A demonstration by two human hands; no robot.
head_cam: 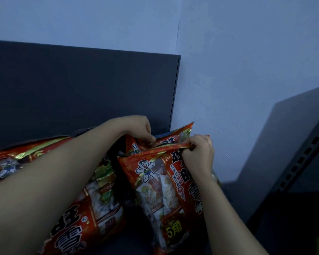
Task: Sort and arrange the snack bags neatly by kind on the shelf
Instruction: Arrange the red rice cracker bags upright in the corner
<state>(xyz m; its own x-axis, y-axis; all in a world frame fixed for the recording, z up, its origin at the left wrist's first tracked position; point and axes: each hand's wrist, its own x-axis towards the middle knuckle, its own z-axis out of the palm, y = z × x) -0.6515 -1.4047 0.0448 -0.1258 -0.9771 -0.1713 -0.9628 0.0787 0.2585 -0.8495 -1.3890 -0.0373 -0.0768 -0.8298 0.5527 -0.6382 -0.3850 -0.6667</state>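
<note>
- Your right hand (199, 157) grips the front snack bag (162, 190) by its top seam, centre frame.
- Your left hand (138, 128) pinches the rear bag (170, 139) at its top edge.
- Both bags stand at the right edge of the back panel (81, 89), with the wall (247, 70) just beside.
- A narrow gap separates them from the red bags (92, 205) lying lower left.

The front snack bag (160, 190) reads "5角" in yellow.

Dim, bluish light — foil glints on the snack bags (166, 183); near edges blurred, wide-angle bending at the right.

Shop: slotted shelf upright (175, 92), stacked snack bags (166, 183).
</note>
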